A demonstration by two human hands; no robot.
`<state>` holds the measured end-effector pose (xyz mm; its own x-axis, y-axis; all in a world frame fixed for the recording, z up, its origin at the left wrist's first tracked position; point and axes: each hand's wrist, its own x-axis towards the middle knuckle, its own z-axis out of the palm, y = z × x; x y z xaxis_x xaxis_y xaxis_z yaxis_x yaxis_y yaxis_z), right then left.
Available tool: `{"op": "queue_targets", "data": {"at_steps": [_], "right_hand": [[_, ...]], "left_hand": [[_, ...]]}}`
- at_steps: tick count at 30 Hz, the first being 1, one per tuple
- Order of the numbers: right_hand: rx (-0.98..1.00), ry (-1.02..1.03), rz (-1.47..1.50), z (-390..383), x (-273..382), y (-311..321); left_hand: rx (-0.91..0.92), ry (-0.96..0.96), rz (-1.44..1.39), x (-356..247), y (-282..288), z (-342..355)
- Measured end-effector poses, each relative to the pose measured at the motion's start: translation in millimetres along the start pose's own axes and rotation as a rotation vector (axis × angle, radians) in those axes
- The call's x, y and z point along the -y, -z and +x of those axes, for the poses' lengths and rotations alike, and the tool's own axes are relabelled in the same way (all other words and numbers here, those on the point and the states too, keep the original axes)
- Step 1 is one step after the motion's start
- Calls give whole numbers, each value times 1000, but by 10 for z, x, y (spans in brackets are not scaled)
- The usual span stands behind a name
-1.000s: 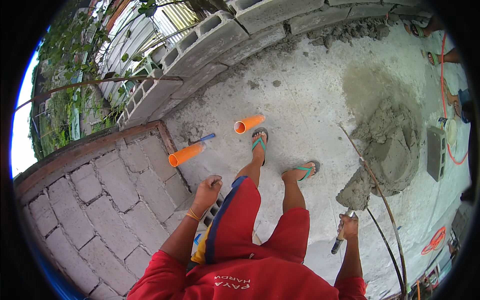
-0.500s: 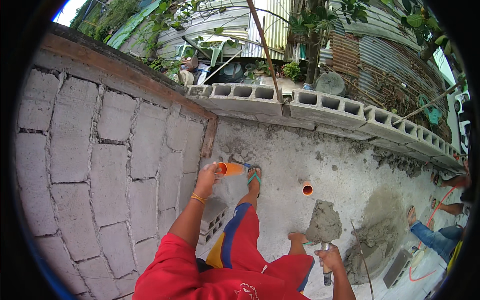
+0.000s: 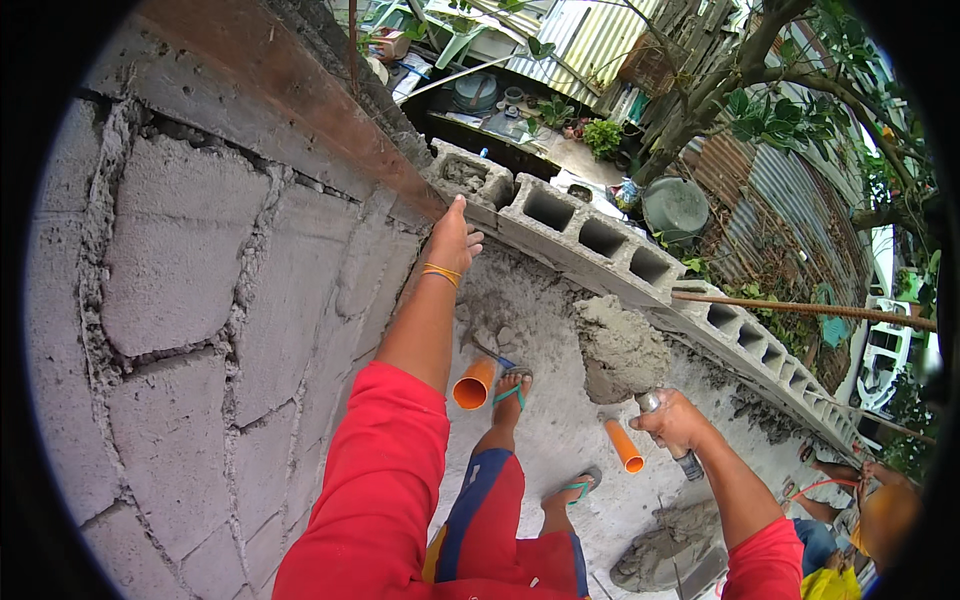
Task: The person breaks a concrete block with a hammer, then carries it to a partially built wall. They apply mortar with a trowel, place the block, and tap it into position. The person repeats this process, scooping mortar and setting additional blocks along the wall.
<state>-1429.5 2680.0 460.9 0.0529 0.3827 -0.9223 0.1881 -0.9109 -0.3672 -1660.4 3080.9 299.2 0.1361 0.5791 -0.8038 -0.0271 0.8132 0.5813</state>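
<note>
My left hand point(image 3: 455, 240) reaches forward with fingers stretched out, holding nothing, beside the corner where the hollow block wall point(image 3: 582, 268) meets the plastered block wall point(image 3: 185, 250). My right hand point(image 3: 672, 420) is wrapped round the grip of a trowel point(image 3: 688, 464), whose blade is hidden under a thick heap of wet grey mortar point(image 3: 622, 348). The heap hangs close to the near side of the hollow blocks. Grey mortar fills one end cell of the row; nearby cells are hollow. An orange pipe point(image 3: 474, 384) is by my left foot, and another orange pipe point(image 3: 624, 446) is below the trowel.
A mortar pile point(image 3: 668, 548) lies on the concrete floor at the lower right. A rusty bar point(image 3: 800, 303) juts across the block row. Other people point(image 3: 850, 530) are at the right edge. Beyond the blocks are a grey tub point(image 3: 676, 208) and a tree.
My left hand has left the orange pipe and moved forward to the wall corner. My right hand has raised the loaded trowel forward toward the hollow blocks. The view has turned and moved closer.
</note>
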Motion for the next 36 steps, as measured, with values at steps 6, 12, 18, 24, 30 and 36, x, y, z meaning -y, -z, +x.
{"op": "queue_targets", "data": {"at_steps": [6, 12, 18, 24, 30, 36], "right_hand": [[-68, 108, -141, 779, 1534, 487], [-79, 258, -278, 1357, 2782, 631], [-315, 429, -724, 1948, 3725, 187], [-515, 435, -1016, 1815, 3593, 2], [-620, 433, -1096, 1365, 3288, 510], [-602, 770, -1174, 1589, 4009, 765]], "left_hand": [[-1, 12, -29, -186, -38, 625], [-51, 67, 30, -218, 28, 897], [20, 67, -61, -239, 39, 830], [-20, 57, -54, -196, 54, 905], [-19, 40, -57, -164, 69, 831], [-61, 38, -78, -211, 26, 719]]}}
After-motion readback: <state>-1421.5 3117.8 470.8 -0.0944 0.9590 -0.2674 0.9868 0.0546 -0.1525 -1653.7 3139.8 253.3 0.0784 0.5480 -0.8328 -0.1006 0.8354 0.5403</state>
